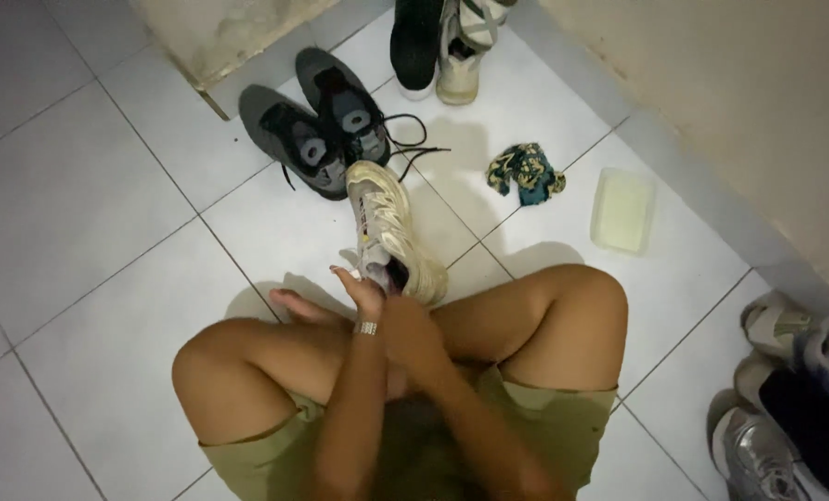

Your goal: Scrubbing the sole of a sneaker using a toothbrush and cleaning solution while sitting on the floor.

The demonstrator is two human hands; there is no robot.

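White glossy floor tiles point(71, 195) with thin dark grout lines, bounded on the right by a plain pale wall point(758, 93).

Seen from above, cross-legged on the tiles in olive shorts point(535, 417), bare knees spread left and right.

Cream sneaker point(388, 227) held up just beyond the knees, toe pointing far, laces pale and ribbed, sole scuffed and rounded. Right hand point(413, 329) wrapped around the heel end, clenched on the shoe. Left hand point(363, 292) at the shoe's opening with fingers pressed against the collar; cannot tell whether closed on it. Metal ring band or bracelet glinting at the left wrist.

Shallow rectangular plastic tub point(623, 211), translucent and yellowish, right of the shoe near the wall; contents not clear enough to tell.

Crumpled patterned cloth point(526, 172), teal and yellow, between tub and shoe.

Pair of grey knit trainers point(322, 130) with loose black laces, far, just behind the cream toe.

More shoes point(438, 46) at the far edge, and grey-silver ones point(777, 399) heaped at near right.
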